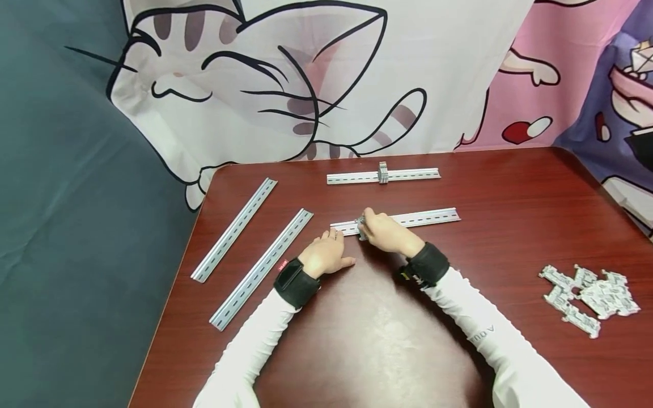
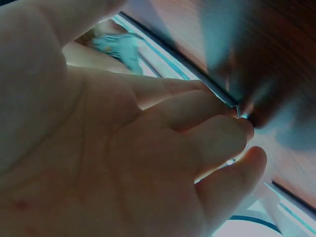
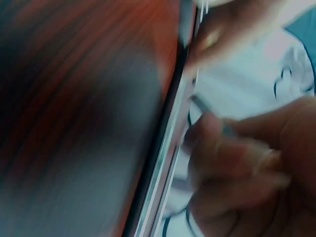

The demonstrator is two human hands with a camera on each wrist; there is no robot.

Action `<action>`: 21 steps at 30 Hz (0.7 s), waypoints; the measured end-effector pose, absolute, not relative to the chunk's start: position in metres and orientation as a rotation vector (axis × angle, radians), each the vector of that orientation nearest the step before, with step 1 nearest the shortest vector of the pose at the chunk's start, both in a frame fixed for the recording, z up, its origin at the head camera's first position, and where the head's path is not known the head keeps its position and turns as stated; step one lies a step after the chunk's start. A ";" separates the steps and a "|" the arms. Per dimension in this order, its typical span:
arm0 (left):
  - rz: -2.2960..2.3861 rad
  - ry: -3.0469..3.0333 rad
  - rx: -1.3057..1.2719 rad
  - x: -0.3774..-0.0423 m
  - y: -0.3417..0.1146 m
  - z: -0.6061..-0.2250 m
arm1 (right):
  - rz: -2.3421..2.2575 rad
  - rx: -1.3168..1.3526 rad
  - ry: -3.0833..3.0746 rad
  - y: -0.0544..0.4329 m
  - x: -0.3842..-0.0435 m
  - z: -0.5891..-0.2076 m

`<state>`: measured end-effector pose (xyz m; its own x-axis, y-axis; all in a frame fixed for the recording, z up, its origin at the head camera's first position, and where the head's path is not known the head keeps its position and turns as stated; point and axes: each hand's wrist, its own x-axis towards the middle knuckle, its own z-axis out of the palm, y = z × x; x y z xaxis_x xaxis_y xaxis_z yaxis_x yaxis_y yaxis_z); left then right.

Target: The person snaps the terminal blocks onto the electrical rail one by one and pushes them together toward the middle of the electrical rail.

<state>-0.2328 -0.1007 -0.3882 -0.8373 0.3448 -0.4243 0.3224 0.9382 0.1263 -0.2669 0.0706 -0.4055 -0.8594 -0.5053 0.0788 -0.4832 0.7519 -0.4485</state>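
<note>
A slotted metal DIN rail (image 1: 428,217) lies crosswise in the middle of the table. My right hand (image 1: 385,231) pinches a small grey rail clip (image 1: 361,233) at this rail, near its left end. The left wrist view shows part of the clip (image 2: 118,48) beyond my palm. My left hand (image 1: 326,253) rests its fingertips on the rail's left end, fingers extended and thumb spread over the table. In the blurred right wrist view, curled fingers (image 3: 222,163) stand beside the long rail (image 3: 159,173), hiding most of the clip.
Behind, another rail (image 1: 352,178) carries grey clips (image 1: 383,173) near its middle. Two more rails, one outer (image 1: 234,229) and one inner (image 1: 261,268), lie slanted at the left. Several loose grey clips (image 1: 607,297) are piled at the right. A printed cloth (image 1: 433,51) hangs behind the table.
</note>
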 end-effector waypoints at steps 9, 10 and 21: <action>0.001 2.686 0.512 -0.231 -0.101 -0.390 | -0.549 -0.570 2.971 0.030 -0.271 -0.410; -0.002 2.690 0.516 -0.231 -0.100 -0.390 | -0.549 -0.562 2.974 0.028 -0.271 -0.410; 0.004 2.668 0.464 -0.232 -0.100 -0.390 | -0.471 -0.435 2.965 0.014 -0.278 -0.407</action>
<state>-0.2316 -0.0996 -0.3895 -0.8515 0.3229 -0.4132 0.3217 0.9439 0.0745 -0.2780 0.0135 -0.4073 -0.9532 -0.2960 -0.0609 -0.2626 0.9111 -0.3178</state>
